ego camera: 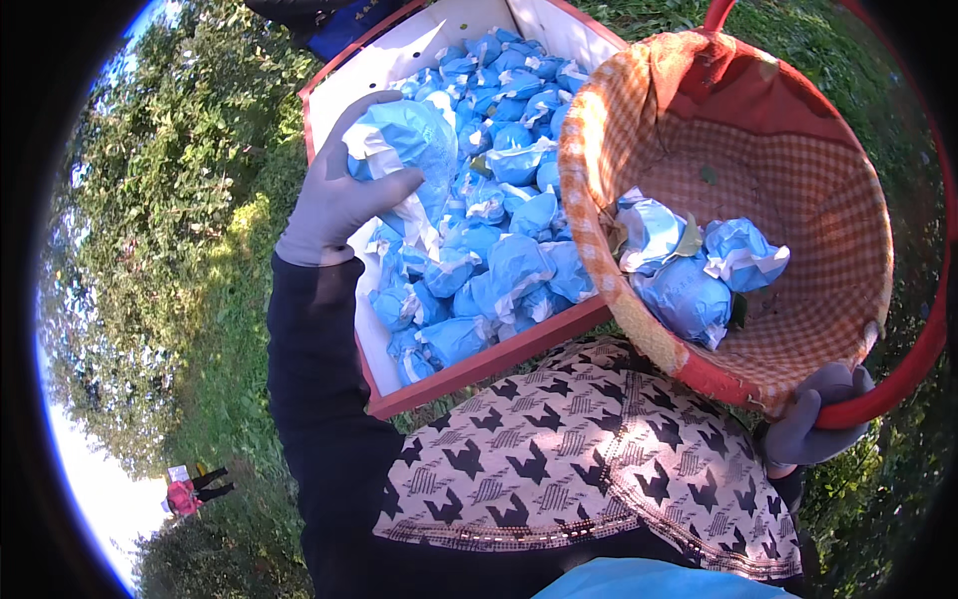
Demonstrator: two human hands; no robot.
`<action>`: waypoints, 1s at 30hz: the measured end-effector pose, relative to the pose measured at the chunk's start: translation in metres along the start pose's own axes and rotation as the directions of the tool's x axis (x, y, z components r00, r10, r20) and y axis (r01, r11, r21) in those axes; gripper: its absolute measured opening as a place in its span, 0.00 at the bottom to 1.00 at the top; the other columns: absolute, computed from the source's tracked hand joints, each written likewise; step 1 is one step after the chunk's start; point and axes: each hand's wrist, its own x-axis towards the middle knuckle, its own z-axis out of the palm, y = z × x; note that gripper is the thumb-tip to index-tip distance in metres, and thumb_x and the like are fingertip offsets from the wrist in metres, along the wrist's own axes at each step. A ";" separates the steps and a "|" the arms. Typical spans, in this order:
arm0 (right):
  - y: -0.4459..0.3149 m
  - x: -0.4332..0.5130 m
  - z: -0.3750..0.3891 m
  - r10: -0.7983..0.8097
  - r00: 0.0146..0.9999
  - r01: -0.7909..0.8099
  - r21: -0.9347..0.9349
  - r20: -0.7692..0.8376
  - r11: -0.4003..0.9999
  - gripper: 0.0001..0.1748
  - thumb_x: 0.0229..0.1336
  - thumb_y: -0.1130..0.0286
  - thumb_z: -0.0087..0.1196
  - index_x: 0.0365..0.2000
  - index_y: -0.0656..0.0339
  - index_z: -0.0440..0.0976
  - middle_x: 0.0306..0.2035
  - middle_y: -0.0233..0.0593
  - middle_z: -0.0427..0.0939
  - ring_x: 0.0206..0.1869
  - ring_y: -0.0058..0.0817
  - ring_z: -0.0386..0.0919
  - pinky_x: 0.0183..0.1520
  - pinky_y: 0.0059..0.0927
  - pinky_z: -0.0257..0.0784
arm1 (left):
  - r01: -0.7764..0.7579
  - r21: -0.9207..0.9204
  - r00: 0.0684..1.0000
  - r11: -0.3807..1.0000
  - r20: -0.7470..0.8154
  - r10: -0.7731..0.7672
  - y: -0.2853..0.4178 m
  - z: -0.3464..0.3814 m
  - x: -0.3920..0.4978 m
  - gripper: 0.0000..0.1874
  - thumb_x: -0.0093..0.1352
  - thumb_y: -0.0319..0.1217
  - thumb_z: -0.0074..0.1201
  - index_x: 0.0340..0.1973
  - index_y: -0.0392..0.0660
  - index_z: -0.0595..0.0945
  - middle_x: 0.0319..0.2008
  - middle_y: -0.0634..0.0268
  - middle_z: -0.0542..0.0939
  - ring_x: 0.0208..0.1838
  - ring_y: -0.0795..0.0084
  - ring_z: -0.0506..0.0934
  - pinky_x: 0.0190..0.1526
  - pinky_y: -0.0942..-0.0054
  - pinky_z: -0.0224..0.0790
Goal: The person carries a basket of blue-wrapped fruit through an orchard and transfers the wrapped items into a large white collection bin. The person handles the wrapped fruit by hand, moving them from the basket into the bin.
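My left hand (352,180), in a grey glove, grips a round bundle wrapped in blue paper (419,142) with a white lining, over the left part of a crate. The white-walled crate with a red rim (486,361) holds a deep heap of similar blue-wrapped bundles (516,266). My right hand (816,419), also gloved, is closed round the red handle of a basket (748,165) at its lower right rim. The basket, lined with orange checked cloth, is tilted over the crate's right side. Several wrapped bundles (685,299) and some green leaves lie inside it.
Leafy bushes (172,150) and grass (247,419) lie to the left. Another person (183,496) in pink stands far off at the lower left. A dark and blue item (352,26) is beyond the crate. The patterned garment (584,449) I wear is close to the crate's near edge.
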 end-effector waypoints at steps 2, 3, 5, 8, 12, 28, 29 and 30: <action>0.000 0.002 0.007 -0.024 1.000 0.025 -0.083 0.009 0.996 0.31 0.54 0.74 0.48 0.56 0.78 0.55 0.16 0.34 0.63 0.18 0.24 0.60 0.25 0.30 0.54 | 0.191 0.179 0.982 0.965 -0.044 -0.186 -0.067 -0.009 -0.034 0.38 0.53 0.34 0.66 0.60 0.46 0.70 0.53 0.59 0.75 0.57 0.68 0.73 0.58 0.69 0.65; -0.001 0.003 0.010 -0.061 0.998 0.059 -0.132 -0.016 0.989 0.31 0.55 0.72 0.48 0.56 0.79 0.54 0.15 0.34 0.62 0.18 0.24 0.60 0.25 0.30 0.53 | 0.287 0.290 0.957 0.913 -0.041 -0.288 -0.098 -0.011 -0.046 0.40 0.52 0.38 0.67 0.61 0.46 0.70 0.55 0.59 0.74 0.58 0.67 0.72 0.59 0.68 0.63; -0.004 0.004 0.015 -0.066 0.997 0.056 -0.224 -0.038 0.973 0.31 0.56 0.72 0.47 0.56 0.81 0.54 0.16 0.34 0.61 0.19 0.25 0.60 0.24 0.30 0.52 | 0.424 0.456 0.888 0.783 -0.039 -0.459 -0.157 -0.004 -0.072 0.42 0.51 0.40 0.68 0.61 0.46 0.69 0.56 0.53 0.73 0.61 0.59 0.70 0.62 0.66 0.61; -0.007 0.004 0.018 -0.043 0.997 0.022 -0.277 -0.071 0.961 0.31 0.55 0.71 0.47 0.56 0.80 0.56 0.20 0.34 0.63 0.22 0.25 0.62 0.27 0.29 0.55 | 0.450 0.556 0.831 0.698 0.024 -0.555 -0.229 0.014 -0.105 0.45 0.47 0.46 0.67 0.59 0.45 0.69 0.55 0.46 0.72 0.60 0.51 0.71 0.61 0.62 0.63; -0.010 0.004 0.016 -0.004 0.999 -0.007 -0.187 -0.055 0.982 0.31 0.54 0.72 0.50 0.56 0.78 0.59 0.28 0.35 0.67 0.28 0.23 0.65 0.32 0.28 0.60 | 0.481 0.544 0.829 0.687 -0.029 -0.558 -0.282 0.052 -0.144 0.51 0.46 0.48 0.69 0.62 0.42 0.65 0.58 0.44 0.69 0.62 0.49 0.68 0.62 0.60 0.62; -0.012 0.014 0.008 -0.067 0.976 0.052 0.078 0.205 0.996 0.25 0.45 0.86 0.52 0.46 0.72 0.60 0.21 0.33 0.66 0.21 0.20 0.67 0.26 0.23 0.63 | -0.687 0.233 0.691 0.688 0.500 0.521 0.049 0.165 0.081 0.26 0.61 0.41 0.62 0.50 0.41 0.75 0.43 0.53 0.78 0.45 0.54 0.78 0.47 0.58 0.70; -0.014 0.015 0.009 -0.063 0.975 0.054 0.048 0.213 0.997 0.23 0.44 0.84 0.53 0.44 0.70 0.61 0.21 0.32 0.67 0.20 0.21 0.67 0.26 0.23 0.63 | -0.729 0.165 0.615 0.665 0.585 0.529 0.066 0.198 0.092 0.28 0.61 0.45 0.62 0.50 0.40 0.75 0.42 0.52 0.78 0.45 0.53 0.78 0.47 0.58 0.70; -0.015 0.016 0.011 -0.056 0.978 0.049 0.040 0.201 0.998 0.21 0.44 0.83 0.55 0.41 0.69 0.63 0.20 0.32 0.67 0.20 0.22 0.68 0.26 0.23 0.63 | -0.724 0.259 0.585 0.639 0.721 0.371 0.078 0.229 0.100 0.26 0.61 0.42 0.61 0.49 0.40 0.76 0.41 0.51 0.78 0.44 0.52 0.78 0.47 0.59 0.70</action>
